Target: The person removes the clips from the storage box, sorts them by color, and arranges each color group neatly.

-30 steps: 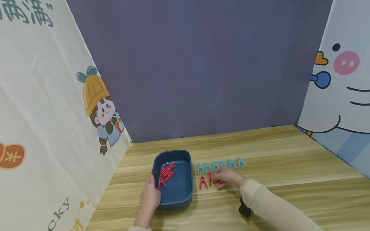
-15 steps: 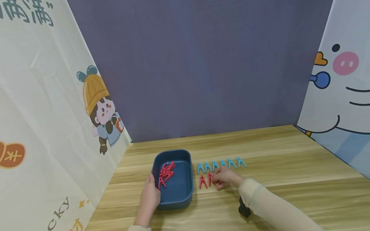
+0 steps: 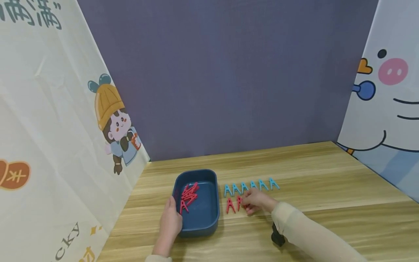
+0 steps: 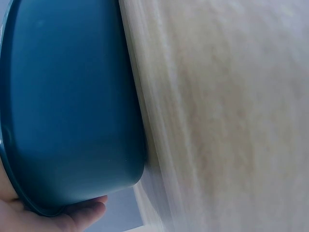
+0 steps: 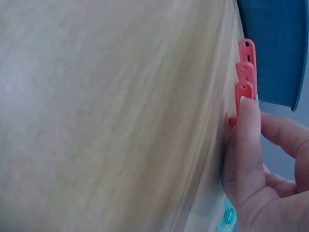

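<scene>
From the head view, the left hand (image 3: 170,222) grips the near left corner of the dark blue tray (image 3: 209,225), apparently to keep it from sliding on the wooden bench (image 3: 327,189). A loose heap of red clips (image 3: 188,196) lies inside the tray towards its left side. Just right of the tray a row of blue clips (image 3: 250,186) is laid out side by side, and nearer the person a second row begins with a red clip (image 3: 230,205) lying flat. The right hand (image 3: 256,201) rests on the bench with its fingers on a second red clip (image 3: 240,202) just beside the first, seemingly lining it up.

The left wrist view shows the tray's outer wall (image 4: 72,106) close up, with the fingers (image 4: 77,215) curled under and around its rim.

In the right wrist view the fingers (image 5: 248,145) are pressed together, pinching the second red clip (image 5: 244,92) against the bench (image 5: 111,111); the first clip's end (image 5: 247,50) shows beyond it, near the tray wall (image 5: 270,48). A blue clip (image 5: 228,217) peeks out below the palm.
</scene>
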`<state>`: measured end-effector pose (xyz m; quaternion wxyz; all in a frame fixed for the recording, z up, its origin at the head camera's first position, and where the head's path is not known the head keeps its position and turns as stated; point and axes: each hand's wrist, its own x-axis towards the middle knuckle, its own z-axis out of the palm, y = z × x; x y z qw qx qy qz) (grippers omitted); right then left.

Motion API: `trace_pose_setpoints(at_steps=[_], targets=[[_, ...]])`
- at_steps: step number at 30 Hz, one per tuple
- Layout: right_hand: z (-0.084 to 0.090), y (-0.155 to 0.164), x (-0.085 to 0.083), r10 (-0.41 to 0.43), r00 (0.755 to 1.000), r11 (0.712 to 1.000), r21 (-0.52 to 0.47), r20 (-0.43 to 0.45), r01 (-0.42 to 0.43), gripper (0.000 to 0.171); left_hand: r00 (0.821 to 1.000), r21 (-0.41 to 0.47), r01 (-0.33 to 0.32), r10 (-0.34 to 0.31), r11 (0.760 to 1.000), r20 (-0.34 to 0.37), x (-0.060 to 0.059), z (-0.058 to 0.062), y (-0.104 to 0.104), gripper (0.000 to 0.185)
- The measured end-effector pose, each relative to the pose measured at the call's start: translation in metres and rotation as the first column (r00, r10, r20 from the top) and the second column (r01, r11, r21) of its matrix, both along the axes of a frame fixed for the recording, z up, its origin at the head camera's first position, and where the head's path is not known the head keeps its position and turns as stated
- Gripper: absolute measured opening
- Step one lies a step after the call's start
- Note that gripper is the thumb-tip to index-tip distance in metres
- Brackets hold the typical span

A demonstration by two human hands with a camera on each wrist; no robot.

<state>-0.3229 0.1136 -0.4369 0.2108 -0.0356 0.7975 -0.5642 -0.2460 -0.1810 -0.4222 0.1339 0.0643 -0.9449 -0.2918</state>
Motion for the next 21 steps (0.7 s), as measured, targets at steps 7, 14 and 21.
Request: trace_pose_setpoints(at_steps=[7, 14, 21], targets=[[0.013, 0.003, -0.005, 0.047, 0.999, 0.996, -0.081, -0.019, -0.049, 0.012, 1.0, -0.009, -0.004, 0.004, 1.0, 0.001, -0.001, -0.001, -0.001, 0.055], [0.035, -0.009, -0.013, 0.09, 0.995, 0.987, -0.131, -0.051, -0.096, 0.032, 0.999, -0.01, -0.002, 0.002, 1.0, -0.033, 0.0, -0.002, -0.001, 0.054], [0.05, -0.03, -0.017, 0.129, 0.989, 0.981, -0.139, -0.072, -0.139, 0.036, 0.998, -0.018, -0.002, 0.001, 1.0, -0.06, -0.001, -0.004, 0.0, 0.054]])
